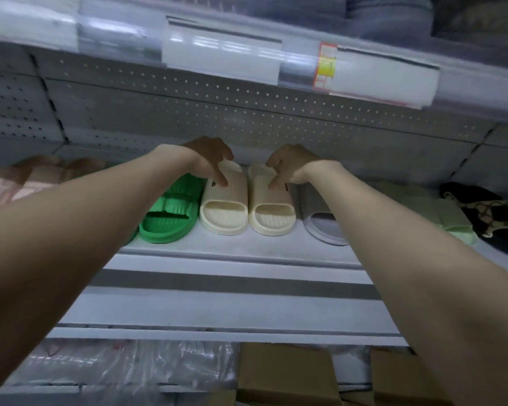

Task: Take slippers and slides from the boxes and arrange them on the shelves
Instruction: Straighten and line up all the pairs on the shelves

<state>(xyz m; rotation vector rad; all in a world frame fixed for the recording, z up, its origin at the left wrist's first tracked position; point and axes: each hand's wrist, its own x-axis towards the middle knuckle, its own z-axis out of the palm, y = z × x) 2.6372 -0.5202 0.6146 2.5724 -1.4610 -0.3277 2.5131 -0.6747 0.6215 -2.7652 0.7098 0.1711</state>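
Observation:
Two cream slides stand side by side on the grey shelf [235, 249], toes toward me. My left hand [210, 158] reaches over the left cream slide [225, 205], thumb pressed on its ribbed strap and fingers curled over its heel end. My right hand [291, 164] grips the right cream slide [272, 208] the same way, thumb on the strap. Both slides rest flat on the shelf. A green slide [170, 213] sits just left of the pair, partly behind my left forearm.
A grey slide [323, 221], pale green slides [440, 212] and a black patterned sandal [487, 215] lie to the right; pink slides [27, 180] at far left. An upper shelf edge with price tags [223, 57] hangs overhead. Cardboard boxes [285, 373] and plastic bags [123, 367] sit below.

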